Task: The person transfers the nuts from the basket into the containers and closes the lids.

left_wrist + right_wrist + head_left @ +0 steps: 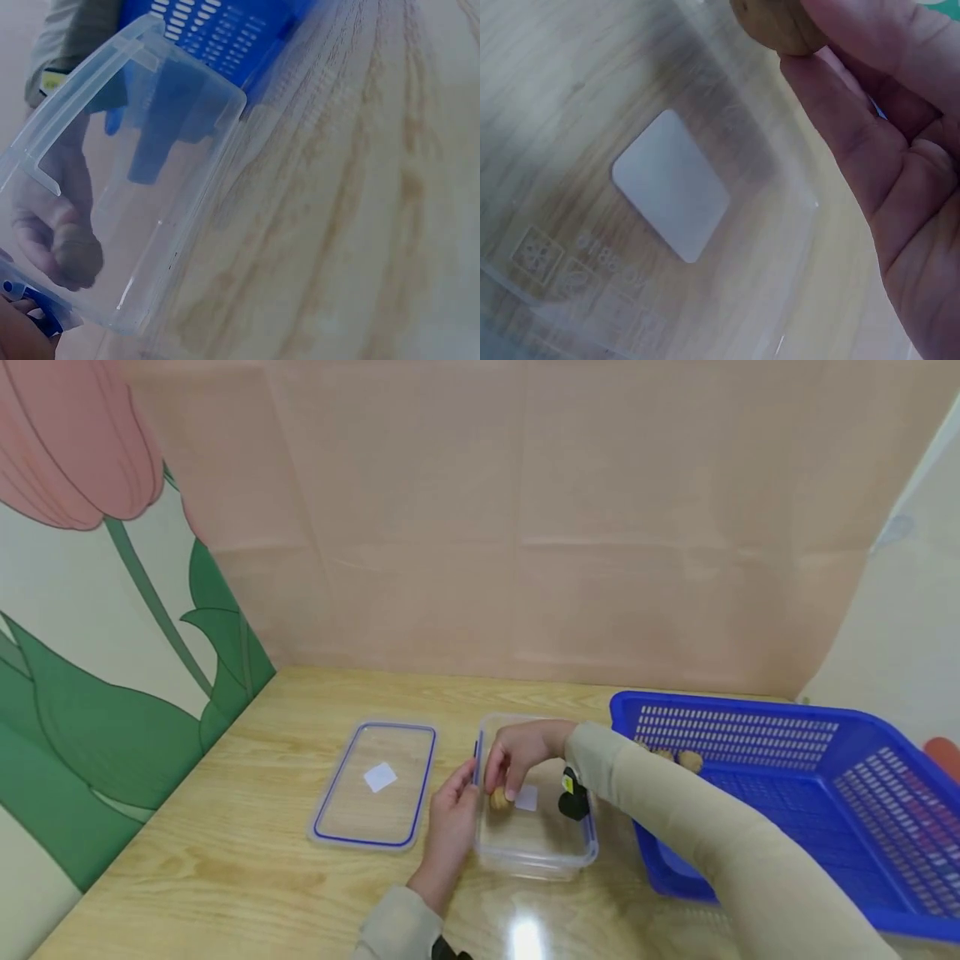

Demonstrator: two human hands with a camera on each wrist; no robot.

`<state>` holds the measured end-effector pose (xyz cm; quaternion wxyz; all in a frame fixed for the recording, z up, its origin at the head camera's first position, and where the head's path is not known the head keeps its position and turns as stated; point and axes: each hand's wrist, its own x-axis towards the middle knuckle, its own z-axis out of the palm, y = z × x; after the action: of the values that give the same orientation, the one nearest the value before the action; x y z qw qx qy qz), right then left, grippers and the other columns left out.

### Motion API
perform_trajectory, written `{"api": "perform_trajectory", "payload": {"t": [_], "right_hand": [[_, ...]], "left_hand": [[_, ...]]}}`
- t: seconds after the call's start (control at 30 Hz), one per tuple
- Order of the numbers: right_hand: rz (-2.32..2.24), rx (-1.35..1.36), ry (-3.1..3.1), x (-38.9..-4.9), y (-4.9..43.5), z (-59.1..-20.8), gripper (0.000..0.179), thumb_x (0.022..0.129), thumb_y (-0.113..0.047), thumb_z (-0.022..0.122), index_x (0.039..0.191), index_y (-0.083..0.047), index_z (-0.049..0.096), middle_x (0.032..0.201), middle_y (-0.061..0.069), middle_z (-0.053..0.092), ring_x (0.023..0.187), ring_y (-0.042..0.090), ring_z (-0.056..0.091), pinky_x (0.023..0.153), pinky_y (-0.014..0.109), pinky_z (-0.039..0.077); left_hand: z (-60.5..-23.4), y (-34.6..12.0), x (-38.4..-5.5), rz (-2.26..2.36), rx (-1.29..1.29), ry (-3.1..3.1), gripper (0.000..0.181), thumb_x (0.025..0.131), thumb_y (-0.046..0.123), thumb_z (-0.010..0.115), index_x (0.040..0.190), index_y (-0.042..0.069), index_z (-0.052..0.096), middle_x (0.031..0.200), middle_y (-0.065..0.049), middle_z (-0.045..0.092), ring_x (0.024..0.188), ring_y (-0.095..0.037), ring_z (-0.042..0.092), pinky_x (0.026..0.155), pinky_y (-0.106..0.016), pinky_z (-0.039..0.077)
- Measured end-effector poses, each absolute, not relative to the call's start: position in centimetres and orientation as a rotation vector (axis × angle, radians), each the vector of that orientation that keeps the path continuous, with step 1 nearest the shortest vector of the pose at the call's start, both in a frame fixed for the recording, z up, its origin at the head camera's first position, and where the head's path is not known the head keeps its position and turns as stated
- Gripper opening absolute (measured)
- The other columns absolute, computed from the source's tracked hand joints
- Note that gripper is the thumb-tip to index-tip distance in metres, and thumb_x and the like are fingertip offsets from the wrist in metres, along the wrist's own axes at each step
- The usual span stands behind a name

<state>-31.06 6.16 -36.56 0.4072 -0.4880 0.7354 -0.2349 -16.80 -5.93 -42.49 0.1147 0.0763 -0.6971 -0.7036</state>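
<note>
A clear plastic food container [536,862] stands on the table with its top uncovered and a white square label [671,187] in it. My right hand [525,752] reaches down inside, pinching a walnut [500,799] between thumb and fingers near the left wall. The walnut [780,22] also shows at the top of the right wrist view. Against the container's left side, my left hand [452,818] holds the edge by a blue latch [45,309]; its fingers are partly hidden.
Left of the container lies its clear lid [341,785] with a blue seal and a white label. A blue plastic basket [735,714] stands on the right with several walnuts [690,761] in its far left corner, partly behind my right sleeve. A papered wall [525,527] closes off the back.
</note>
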Motion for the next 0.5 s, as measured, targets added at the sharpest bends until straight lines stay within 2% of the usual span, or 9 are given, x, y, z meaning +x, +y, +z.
{"api": "perform_trajectory", "payload": {"t": [0.2,0.5], "right_hand": [[-0.553,-1.201,1.82,-31.3,5.7,-37.3,0.029,0.071,0.006,0.072,0.099,0.01,0.066,0.089,0.014,0.071,0.075,0.001,0.06,0.075,0.017,0.053],[-0.431,-1.225,1.863,-31.1,5.3,-37.7,0.028,0.071,0.003,0.073,0.098,0.006,0.068,0.091,0.014,0.071,0.073,0.0,0.059,0.073,0.014,0.051]], "left_hand": [[-42.6,-6.0,-17.1,-2.057,0.212,-2.039,0.04,0.089,0.001,0.045,0.129,-0.001,0.051,0.131,-0.018,0.052,0.121,-0.029,0.049,0.102,-0.04,0.043],[-42.7,-6.1,-17.0,-2.028,0.204,-2.072,0.039,0.09,0.002,0.045,0.129,-0.001,0.051,0.133,-0.018,0.05,0.127,-0.03,0.043,0.106,-0.043,0.038]]}}
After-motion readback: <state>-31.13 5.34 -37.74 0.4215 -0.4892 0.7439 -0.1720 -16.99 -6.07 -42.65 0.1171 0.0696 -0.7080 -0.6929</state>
